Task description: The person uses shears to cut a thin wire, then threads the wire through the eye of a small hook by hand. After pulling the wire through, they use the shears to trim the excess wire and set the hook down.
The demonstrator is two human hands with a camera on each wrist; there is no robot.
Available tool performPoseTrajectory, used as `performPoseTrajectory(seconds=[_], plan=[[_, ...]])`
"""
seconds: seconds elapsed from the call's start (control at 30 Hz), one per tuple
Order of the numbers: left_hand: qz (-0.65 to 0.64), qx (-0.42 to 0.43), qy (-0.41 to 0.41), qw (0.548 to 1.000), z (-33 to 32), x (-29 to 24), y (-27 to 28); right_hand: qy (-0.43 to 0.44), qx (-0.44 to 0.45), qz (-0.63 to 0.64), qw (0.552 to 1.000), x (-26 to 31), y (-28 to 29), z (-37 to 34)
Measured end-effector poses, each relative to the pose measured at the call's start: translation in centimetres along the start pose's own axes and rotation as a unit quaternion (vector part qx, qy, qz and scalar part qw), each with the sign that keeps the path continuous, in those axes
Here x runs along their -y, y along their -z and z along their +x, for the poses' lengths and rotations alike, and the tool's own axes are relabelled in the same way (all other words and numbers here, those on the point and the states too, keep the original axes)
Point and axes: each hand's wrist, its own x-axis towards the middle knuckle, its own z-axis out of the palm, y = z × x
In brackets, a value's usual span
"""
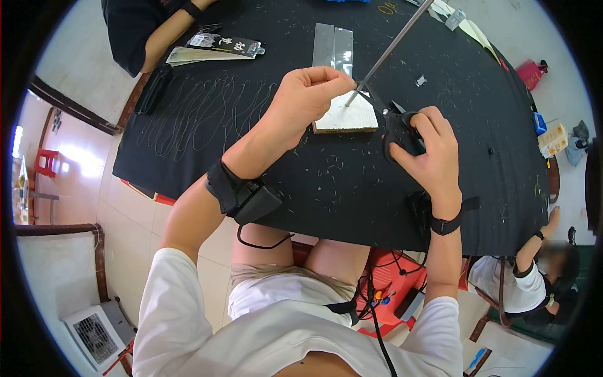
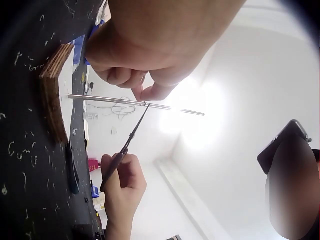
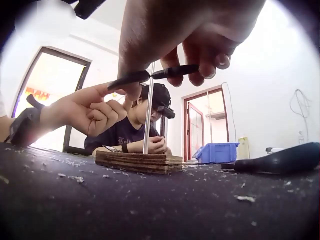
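Note:
A slim metal rod (image 1: 392,47) stands up from a white-topped plywood block (image 1: 342,119) on the black-covered table. My left hand (image 1: 304,94) pinches a thin cord, mostly hidden by the fingertips, right beside the rod. In the left wrist view a tiny loop shows on the rod at those fingertips. My right hand (image 1: 436,154) holds black scissors (image 1: 399,129) by the handles, thumb and fingers in the rings. Their blades reach the rod close to the left fingertips, with the tips right at the small loop.
Several thin cord loops (image 1: 201,119) lie at the left, near a labelled packet (image 1: 232,45). Clear plastic strips (image 1: 333,44) lie behind the block. A dark-handled tool (image 3: 280,159) rests beside it. Short clippings dot the cloth. Another person (image 3: 135,120) sits across, near a blue bin (image 3: 217,152).

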Motion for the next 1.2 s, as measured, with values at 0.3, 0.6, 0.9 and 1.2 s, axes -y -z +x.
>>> performPoseTrajectory(seconds=[0.3,0.6,0.9,1.2], plan=[[-0.016,0.008,0.01,1.0,-0.18,0.03,-0.26,-0.006,0.011,-0.012,1.0,-0.25,-0.07,-0.19],[-0.021,0.019,0.02,0.999,-0.15,-0.12,-0.19,-0.016,0.024,-0.003,1.0,-0.41,-0.08,-0.14],[-0.016,0.038,0.013,0.999,-0.03,0.12,-0.02,-0.044,0.041,0.016,0.998,-0.4,-0.17,-0.13],[0.024,0.027,0.0,0.999,-0.41,-0.1,-0.42,-0.046,0.041,0.045,0.997,-0.36,-0.15,-0.26]])
